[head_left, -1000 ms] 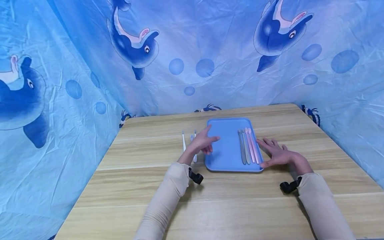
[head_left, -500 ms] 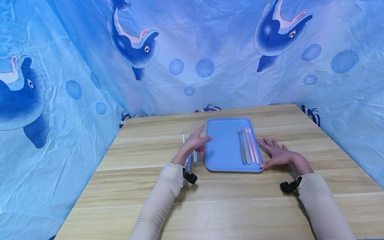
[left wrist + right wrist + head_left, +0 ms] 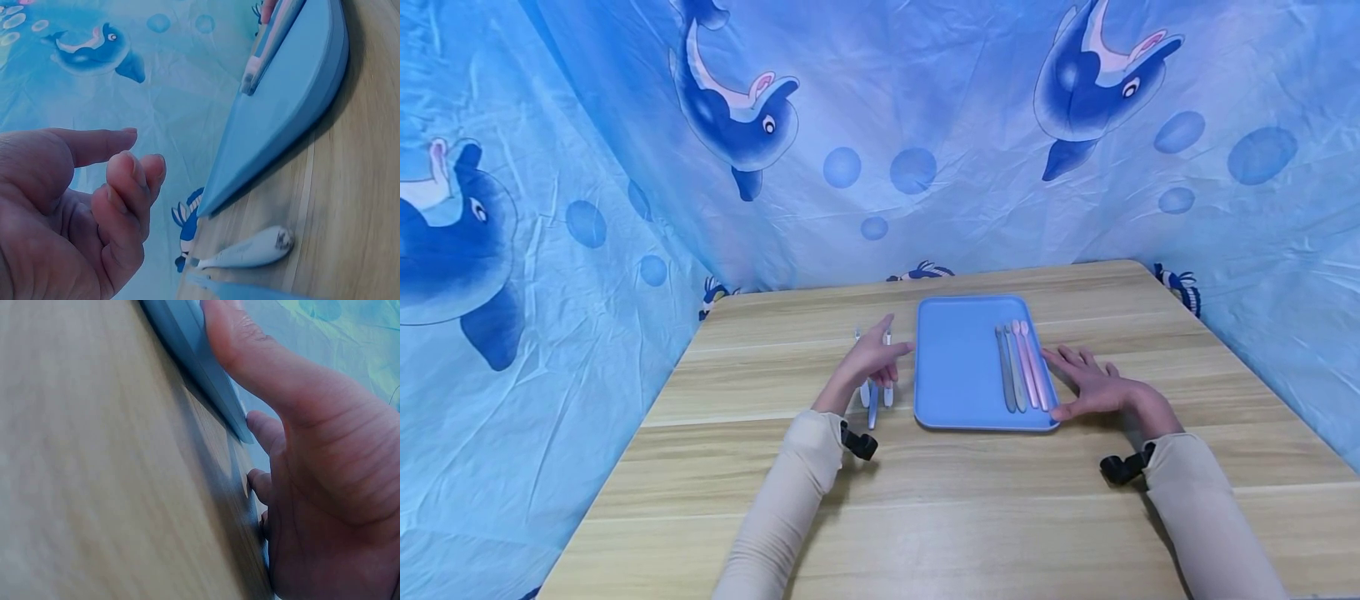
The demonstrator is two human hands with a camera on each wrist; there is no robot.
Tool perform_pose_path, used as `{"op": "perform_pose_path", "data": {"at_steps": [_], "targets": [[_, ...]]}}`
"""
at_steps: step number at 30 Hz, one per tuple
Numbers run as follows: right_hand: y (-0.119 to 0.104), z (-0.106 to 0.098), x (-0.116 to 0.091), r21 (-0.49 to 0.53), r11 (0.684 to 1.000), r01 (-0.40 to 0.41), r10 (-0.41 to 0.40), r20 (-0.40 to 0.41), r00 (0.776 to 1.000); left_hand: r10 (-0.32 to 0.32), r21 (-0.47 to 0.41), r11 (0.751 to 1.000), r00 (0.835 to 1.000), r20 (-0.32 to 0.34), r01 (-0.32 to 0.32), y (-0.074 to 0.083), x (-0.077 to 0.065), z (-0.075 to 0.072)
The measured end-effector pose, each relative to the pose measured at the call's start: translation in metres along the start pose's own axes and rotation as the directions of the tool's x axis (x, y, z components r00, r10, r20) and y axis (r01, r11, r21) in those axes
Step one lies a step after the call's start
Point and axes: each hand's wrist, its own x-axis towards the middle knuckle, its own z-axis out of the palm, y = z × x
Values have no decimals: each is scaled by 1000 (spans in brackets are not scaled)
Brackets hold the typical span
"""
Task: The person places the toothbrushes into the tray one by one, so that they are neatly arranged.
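Note:
In the head view my left hand (image 3: 867,357) hovers over three toothbrushes lying left of the tray, its fingers loosely bent and holding nothing. It covers the middles of a white toothbrush (image 3: 864,395) and a blue toothbrush (image 3: 872,408); another white toothbrush (image 3: 888,395) lies at its right. The blue tray (image 3: 951,367) carries a dark grey toothbrush (image 3: 1006,375), a grey-green toothbrush (image 3: 1016,375) and two pink toothbrushes (image 3: 1026,367) side by side. My right hand (image 3: 1097,387) rests at the tray's right rim, thumb at the near corner, fingers spread.
A wooden table (image 3: 940,517) bears everything. Behind and beside it hangs a blue curtain (image 3: 865,100) printed with dolphins. Each wrist wears a black camera mount, such as the left mount (image 3: 859,444).
My left hand has drawn left, from over the tray's left edge to above the toothbrushes beside it. My right hand and the tray stay where they were.

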Motion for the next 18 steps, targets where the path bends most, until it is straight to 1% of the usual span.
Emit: {"op": "perform_pose_path", "data": {"at_steps": [6, 10, 14, 17, 18], "targets": [[0, 0, 0, 7, 1000, 6, -6, 1, 1000, -27, -13, 1000, 1000, 6, 28, -5, -1, -8], [-1, -1, -1, 5, 1000, 11, -11, 4, 1000, -32, -14, 999, 999, -4, 32, -8, -1, -13], [-5, -3, -4, 35, 998, 43, -43, 12, 999, -34, -13, 999, 999, -18, 33, -11, -2, -16], [-7, -5, -6, 42, 998, 52, -53, 19, 998, -51, -13, 999, 998, -23, 51, -13, -3, -19], [-8, -5, -6, 34, 998, 43, -44, 22, 999, -58, -13, 998, 998, -24, 58, -13, -3, -21]]}}
